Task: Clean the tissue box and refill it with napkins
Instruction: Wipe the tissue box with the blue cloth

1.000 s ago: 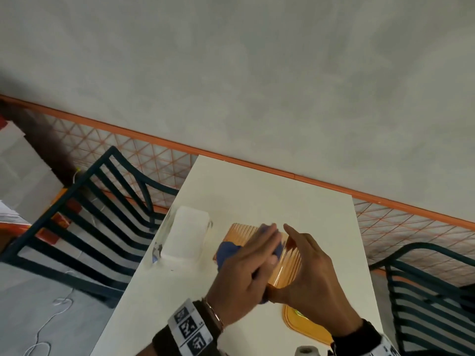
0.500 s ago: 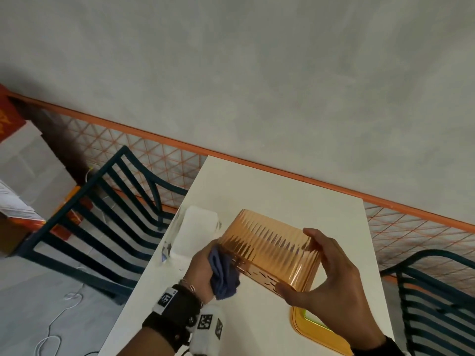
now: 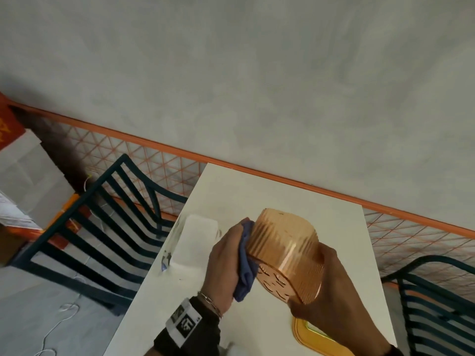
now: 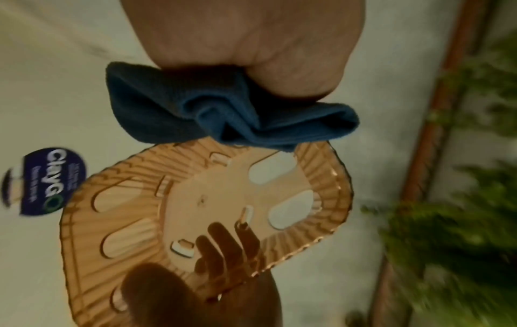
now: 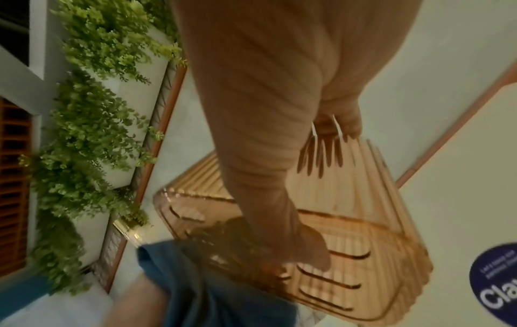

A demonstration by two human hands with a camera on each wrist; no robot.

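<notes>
The box [image 3: 285,250], a ribbed amber see-through shell with slots cut in one flat face, is held up off the surface [image 3: 262,191], tilted on its side between both hands. In the left wrist view [image 4: 201,212] its slotted face turns toward the camera; in the right wrist view [image 5: 349,221] the ribbed wall and slots show from the other side.

The right hand [image 3: 331,294] grips the box from the near right side, fingers [image 4: 223,245] curled around inside the shell and seen darkly through the plastic, thumb [image 5: 305,243] lying across the slotted face.

The left hand [image 3: 226,265] is closed around a bunched blue cloth [image 3: 245,268], pressing it against the left wall of the box; the wad [image 4: 223,115] touches the box rim, and it shows again at the bottom of the right wrist view [image 5: 209,285].

Just left of the hands, a white napkin pack [image 3: 195,240] in clear wrap lies on the surface. An amber lid [image 3: 316,340] lies at the near edge, partly under the right forearm. A round blue sticker [image 4: 53,181] sits on the surface.

Dark slatted chairs [image 3: 102,227] stand at either side, and an orange-railed mesh fence [image 3: 159,160] runs behind.
</notes>
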